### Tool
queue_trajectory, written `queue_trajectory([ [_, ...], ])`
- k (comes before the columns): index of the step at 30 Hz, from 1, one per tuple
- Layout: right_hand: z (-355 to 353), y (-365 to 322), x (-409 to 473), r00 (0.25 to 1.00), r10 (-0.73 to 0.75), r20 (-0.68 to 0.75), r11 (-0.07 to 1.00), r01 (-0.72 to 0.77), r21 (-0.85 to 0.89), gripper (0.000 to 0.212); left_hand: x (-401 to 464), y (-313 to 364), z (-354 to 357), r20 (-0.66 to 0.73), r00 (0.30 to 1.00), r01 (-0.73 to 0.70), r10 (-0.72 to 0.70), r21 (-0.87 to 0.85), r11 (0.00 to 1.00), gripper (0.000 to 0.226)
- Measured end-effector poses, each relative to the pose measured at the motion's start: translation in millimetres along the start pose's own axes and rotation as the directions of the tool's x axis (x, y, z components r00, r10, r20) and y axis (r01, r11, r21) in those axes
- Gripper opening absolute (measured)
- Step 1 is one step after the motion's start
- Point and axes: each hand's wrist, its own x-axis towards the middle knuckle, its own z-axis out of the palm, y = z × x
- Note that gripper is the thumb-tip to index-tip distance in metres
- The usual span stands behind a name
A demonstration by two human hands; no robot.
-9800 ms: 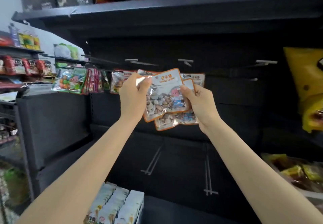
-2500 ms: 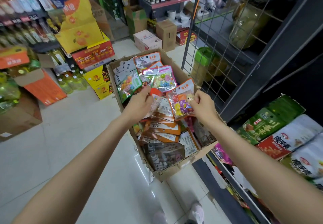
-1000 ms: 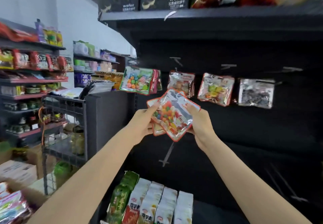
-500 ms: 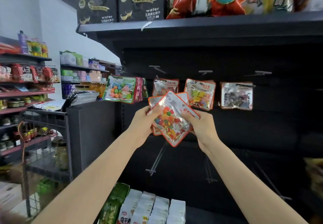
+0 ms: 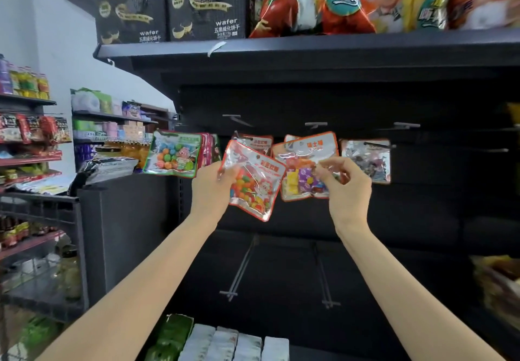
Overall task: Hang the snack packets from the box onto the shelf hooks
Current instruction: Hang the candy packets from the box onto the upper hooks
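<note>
The dark shelf is the landmark here; under it runs a row of hooks, and several already carry stock: a green-bordered packet hangs furthest left with more behind it, a red-edged one sits next along, and a silvery dark-filled packet hangs to the right; so the task looks partly done. An upper row of hooks just under the shelf stands bare, as do the long pegs lower down, and the box is out of view, so how many packets remain cannot be told.

The left hand grips a jelly-bean packet by its left edge, thumb over the front; this packet is tilted, its header end up and to the left toward the shelf, its long axis running down to the right, not yet square to any hook. The right hand pinches the lower right part of an orange-topped packet with curled fingers; that one sits nearly upright, header toward the shelf, long axis roughly vertical with a slight lean; whether its hole is already on a hook is hidden. My judgement: both held packets still need threading and settling.
</note>
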Motion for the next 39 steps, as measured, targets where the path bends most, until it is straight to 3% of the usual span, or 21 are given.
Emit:
queue_trajectory([
  [6,2.1,8.1,6.7,0.992,-0.076,-0.097,0.988,0.062,-0.139,0.033,7.2,0.7,14.9,-0.116,0.989,-0.083,0.093,0.089,0.993,0.021],
  [13,3.4,15.0,10.8,0.996,-0.082,-0.023,0.971,0.075,-0.228,0.038,12.0,-2.5,21.9,-0.168,0.982,-0.077,0.09,0.079,0.994,0.022],
  [25,10.6,19.4,8.9,0.998,-0.053,-0.039,0.959,0.039,-0.281,0.039,13.9,-2.5,21.1,-0.175,0.98,-0.079,0.099,0.119,0.99,0.022],
  [32,12.8,21.1,4.5,0.981,-0.183,-0.064,0.944,0.157,-0.291,0.041,13.7,-0.8,17.8,-0.186,0.978,-0.068,0.093,0.139,0.988,0.02],
  [39,16.6,22.0,12.6,0.992,-0.106,-0.07,0.947,0.079,-0.31,0.04,14.6,-1.3,21.3,-0.188,0.977,-0.08,0.104,0.132,0.988,0.022],
])
